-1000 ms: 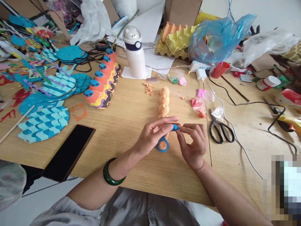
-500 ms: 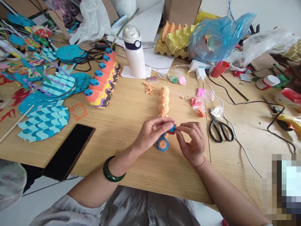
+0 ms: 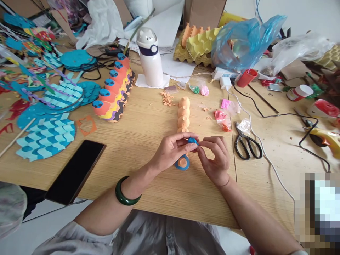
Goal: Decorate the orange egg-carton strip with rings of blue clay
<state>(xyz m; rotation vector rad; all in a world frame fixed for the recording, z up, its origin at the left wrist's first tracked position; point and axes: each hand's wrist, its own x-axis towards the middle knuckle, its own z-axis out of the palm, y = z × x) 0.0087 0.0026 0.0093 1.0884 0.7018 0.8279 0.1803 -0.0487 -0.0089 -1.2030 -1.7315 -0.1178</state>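
Note:
Between the thumb and fingers of my left hand (image 3: 174, 150) is a small lump of blue modelling clay (image 3: 192, 141). My right hand (image 3: 215, 156) pinches at the lump's right edge with thumb and forefinger. Under and beyond my hands lies a row of orange bumps (image 3: 183, 112), pointing away from me; my hands cover part of it. At its near end sits a blue ring with an orange centre (image 3: 182, 162). To the left stands a painted caterpillar-like row (image 3: 113, 92) in orange, yellow, purple and black, with blue spots on top.
A phone (image 3: 75, 171) lies front left, near blue scaled paper shapes (image 3: 47, 136). Black-handled scissors (image 3: 247, 143) and a white cable (image 3: 261, 152) are to the right. A white bottle (image 3: 151, 67), egg cartons (image 3: 200, 44) and a blue plastic bag (image 3: 241, 42) stand at the back.
The blue clay has turned in my left fingers and shows more of its surface. Both hands stay close together in nearly the same place. The whole view has shifted slightly.

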